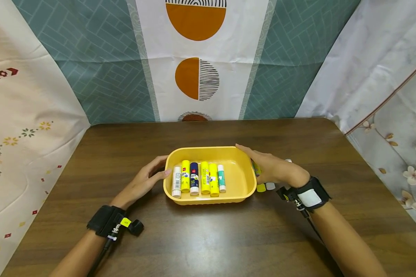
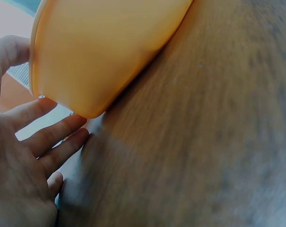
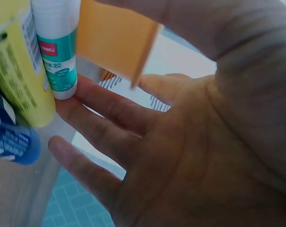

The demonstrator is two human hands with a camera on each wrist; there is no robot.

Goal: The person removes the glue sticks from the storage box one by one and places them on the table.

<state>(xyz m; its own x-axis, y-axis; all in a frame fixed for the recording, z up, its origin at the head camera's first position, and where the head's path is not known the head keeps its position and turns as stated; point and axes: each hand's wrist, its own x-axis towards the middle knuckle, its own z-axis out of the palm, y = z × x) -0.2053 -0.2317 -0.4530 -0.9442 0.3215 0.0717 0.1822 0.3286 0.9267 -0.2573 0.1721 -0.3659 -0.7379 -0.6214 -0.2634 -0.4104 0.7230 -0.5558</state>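
Note:
A yellow plastic tray (image 1: 237, 173) sits between both hands, with several glue sticks upright in appearance or lying side by side: a white one (image 1: 176, 182), yellow ones (image 1: 205, 177), a dark blue one (image 1: 194, 179) and a teal-and-white one (image 1: 221, 179). My left hand (image 1: 149, 177) touches its left end, the thumb at the rim and the fingers extended along the outer wall. At the right end my right hand (image 1: 268, 165) has its fingers spread and straight, a fingertip at the far rim corner. Beside that hand are more glue sticks, including a teal one (image 3: 61, 66), partly hidden.
The brown wooden table (image 1: 201, 238) extends around the tray. Behind it hangs a patterned cloth (image 1: 104, 77), with pale cloths at both sides. Each wrist wears a black strap with a camera and cable.

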